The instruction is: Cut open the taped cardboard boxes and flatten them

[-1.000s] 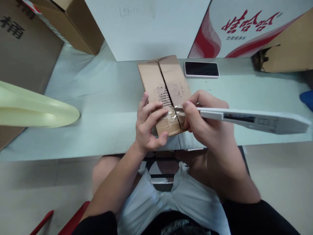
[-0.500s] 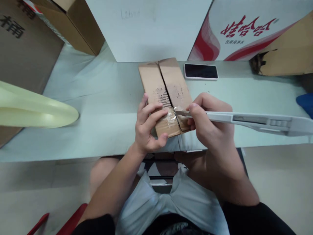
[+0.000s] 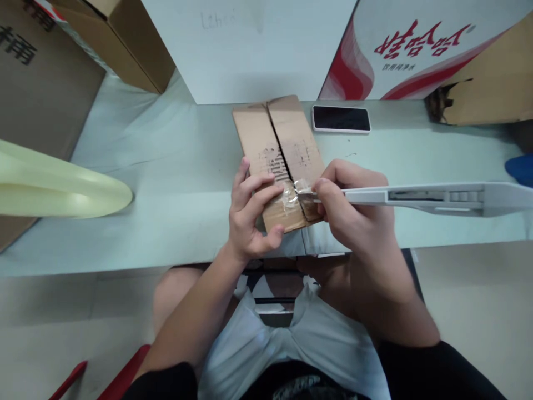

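A small flat cardboard box (image 3: 287, 139) lies slightly turned on the table, with a dark seam running down its top and clear tape (image 3: 290, 199) across the near end. My left hand (image 3: 254, 214) grips the box at its near left corner, fingers spread on top and thumb by the near edge. A white utility knife (image 3: 420, 197) is pinched in my right hand (image 3: 353, 205), which rests by the box's near right side. Its blade (image 3: 307, 196) points left and touches the tape at the seam; the tip is hard to make out.
A phone (image 3: 341, 119) lies right of the box on the pale cloth-covered table (image 3: 179, 178). Behind stand a white box (image 3: 254, 55) and a red-and-white carton (image 3: 400, 72). Brown cartons (image 3: 137, 61) and a pale yellow rounded object (image 3: 62, 186) are at left; a torn carton (image 3: 487, 83) is at right.
The blade has shifted slightly and its angle has changed, while the knife's handle sits a little higher in view. My left hand stays on the box. The whole view has drifted slightly.
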A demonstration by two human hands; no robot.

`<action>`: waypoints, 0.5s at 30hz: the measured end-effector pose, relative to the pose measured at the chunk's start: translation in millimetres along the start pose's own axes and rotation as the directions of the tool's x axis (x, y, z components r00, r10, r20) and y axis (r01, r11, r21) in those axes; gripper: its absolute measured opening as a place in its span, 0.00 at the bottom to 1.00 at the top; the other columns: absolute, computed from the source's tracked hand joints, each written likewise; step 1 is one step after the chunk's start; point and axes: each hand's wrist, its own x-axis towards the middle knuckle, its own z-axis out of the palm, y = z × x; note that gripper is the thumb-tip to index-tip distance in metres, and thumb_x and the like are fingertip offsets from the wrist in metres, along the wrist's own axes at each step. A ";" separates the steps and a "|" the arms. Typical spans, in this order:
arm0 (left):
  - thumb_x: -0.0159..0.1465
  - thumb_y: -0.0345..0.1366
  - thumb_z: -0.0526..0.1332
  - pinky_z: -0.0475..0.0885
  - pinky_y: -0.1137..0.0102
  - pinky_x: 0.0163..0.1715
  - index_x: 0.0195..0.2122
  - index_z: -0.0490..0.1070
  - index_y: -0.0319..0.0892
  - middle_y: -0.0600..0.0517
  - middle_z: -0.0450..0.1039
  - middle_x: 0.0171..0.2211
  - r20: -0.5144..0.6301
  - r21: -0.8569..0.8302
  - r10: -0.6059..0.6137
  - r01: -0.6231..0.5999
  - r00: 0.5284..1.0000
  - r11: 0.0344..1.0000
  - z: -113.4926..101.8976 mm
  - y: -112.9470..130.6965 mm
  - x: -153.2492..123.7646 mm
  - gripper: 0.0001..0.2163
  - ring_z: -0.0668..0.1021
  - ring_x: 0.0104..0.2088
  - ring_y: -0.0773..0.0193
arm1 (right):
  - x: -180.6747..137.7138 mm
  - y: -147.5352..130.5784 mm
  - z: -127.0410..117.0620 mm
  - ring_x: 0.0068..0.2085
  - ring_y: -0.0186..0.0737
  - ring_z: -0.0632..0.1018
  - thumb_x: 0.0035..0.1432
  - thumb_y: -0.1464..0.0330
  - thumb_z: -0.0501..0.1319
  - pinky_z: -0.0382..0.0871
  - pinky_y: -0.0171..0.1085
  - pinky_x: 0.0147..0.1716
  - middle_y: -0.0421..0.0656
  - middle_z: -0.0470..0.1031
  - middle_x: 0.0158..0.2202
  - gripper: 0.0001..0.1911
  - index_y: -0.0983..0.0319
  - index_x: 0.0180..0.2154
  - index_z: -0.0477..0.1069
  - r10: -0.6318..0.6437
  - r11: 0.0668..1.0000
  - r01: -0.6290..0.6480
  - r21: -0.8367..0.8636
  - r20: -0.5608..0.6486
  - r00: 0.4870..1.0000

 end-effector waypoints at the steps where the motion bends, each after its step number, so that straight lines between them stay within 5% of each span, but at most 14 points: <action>1: 0.72 0.58 0.53 0.63 0.38 0.73 0.60 0.73 0.50 0.48 0.75 0.56 0.000 -0.003 0.003 -0.003 1.000 1.000 -0.1 0.0 0.2 0.24 0.79 0.61 0.48 | -0.7 -0.2 -0.2 0.22 0.31 0.63 0.64 0.70 0.59 0.57 0.35 0.24 0.36 0.64 0.18 0.16 0.59 0.23 0.62 0.003 1.000 -0.003 0.003 -0.001 1.000; 9: 0.72 0.57 0.54 0.64 0.38 0.73 0.60 0.73 0.50 0.47 0.76 0.55 0.000 -0.020 0.015 -0.015 1.000 1.000 -1.6 -1.9 0.7 0.24 0.80 0.58 0.48 | -5.8 -4.9 -8.9 0.23 0.34 0.61 0.65 0.69 0.60 0.57 0.38 0.25 0.37 0.61 0.19 0.19 0.58 0.22 0.60 0.029 0.999 -0.029 0.012 0.048 0.998; 15: 0.68 0.66 0.53 0.57 0.36 0.75 0.63 0.69 0.54 0.48 0.74 0.58 0.032 0.008 -0.008 0.008 0.999 1.000 -0.4 -4.9 -3.1 0.30 0.77 0.64 0.44 | -6.1 -1.2 -13.6 0.25 0.36 0.63 0.66 0.65 0.59 0.60 0.39 0.26 0.39 0.61 0.21 0.20 0.58 0.22 0.60 -0.001 1.000 -0.002 0.026 0.113 0.994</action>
